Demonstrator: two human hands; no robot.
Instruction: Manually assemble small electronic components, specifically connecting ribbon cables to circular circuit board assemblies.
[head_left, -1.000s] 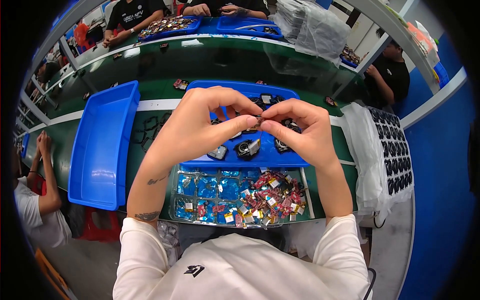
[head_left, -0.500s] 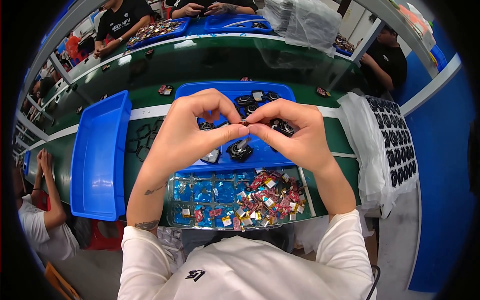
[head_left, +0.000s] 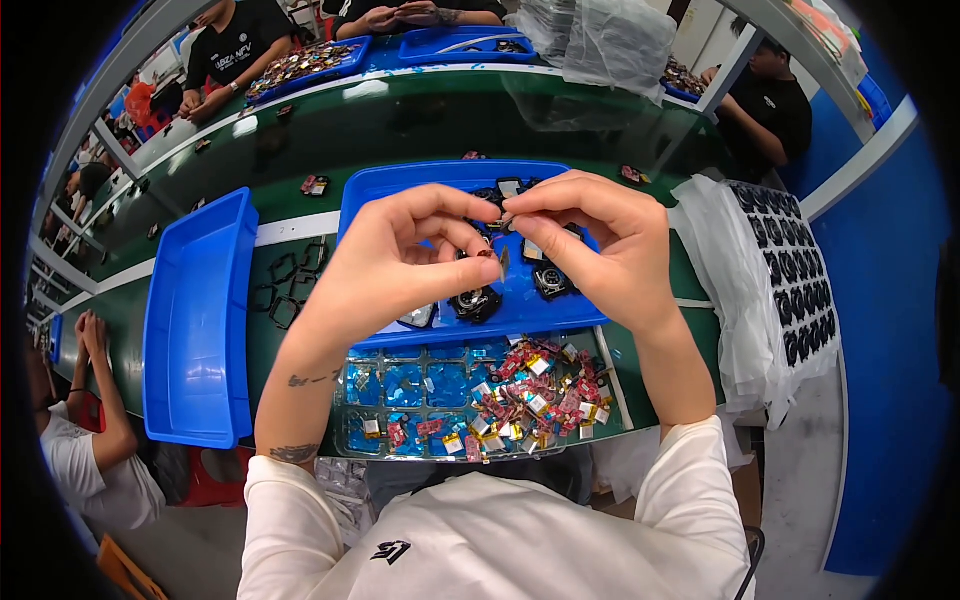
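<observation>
Both my hands are raised over a blue tray [head_left: 545,318] that holds several black round-faced housings [head_left: 552,281]. My left hand [head_left: 395,245] is curled, with a small dark red piece [head_left: 486,254] at its thumb tip. Its index finger reaches across to the right fingertips. My right hand [head_left: 610,245] pinches with thumb and index finger just above that piece. Whatever sits in this pinch is too small to make out. Below the hands, a clear compartment tray [head_left: 345,420] carries a heap of red circuit boards with silver battery cells [head_left: 540,400] and blue film scraps [head_left: 405,385].
An unfilled blue bin [head_left: 200,320] stands at left, beside black frames [head_left: 285,285]. Rows of black parts [head_left: 790,270] lie on white sheeting at right. Beyond runs a green belt [head_left: 400,130] with scattered red boards. Co-workers sit across it and at left; metal posts frame the bench.
My fingertips, pressed together before, have come apart somewhat. The right pinch has risen, while the red piece stays by my left thumb. Boards on the belt appear slightly further left.
</observation>
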